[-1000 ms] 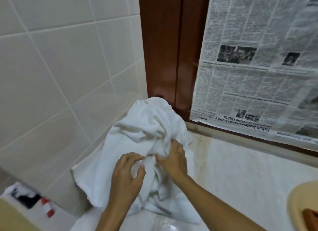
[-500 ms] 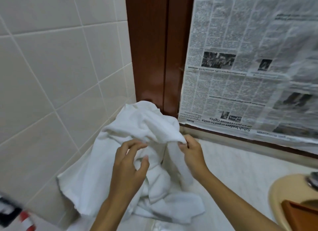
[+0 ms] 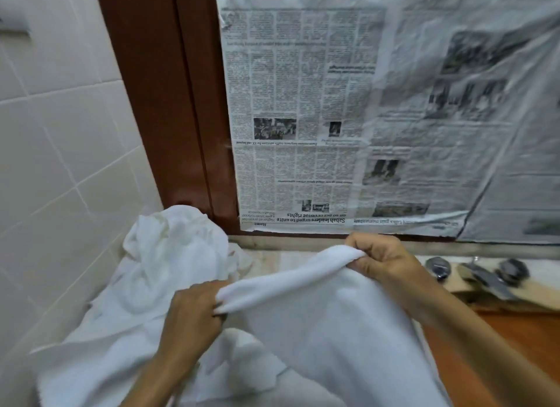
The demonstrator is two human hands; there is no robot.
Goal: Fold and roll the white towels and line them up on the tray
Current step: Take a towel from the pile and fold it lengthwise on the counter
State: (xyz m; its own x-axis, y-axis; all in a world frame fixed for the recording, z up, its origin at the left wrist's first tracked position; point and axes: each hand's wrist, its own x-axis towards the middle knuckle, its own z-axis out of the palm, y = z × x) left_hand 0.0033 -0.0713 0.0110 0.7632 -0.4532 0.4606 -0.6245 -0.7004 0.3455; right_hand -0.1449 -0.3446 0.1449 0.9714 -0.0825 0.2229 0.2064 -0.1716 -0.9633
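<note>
White towel (image 3: 318,315) held up between both hands.
Left of the left hand (image 3: 194,318) sits a crumpled heap of white towels (image 3: 169,264); that hand grips one end of the towel's upper edge, the right hand (image 3: 385,264) pinches the other, and a chrome tap (image 3: 485,277) lies right of it.
</note>
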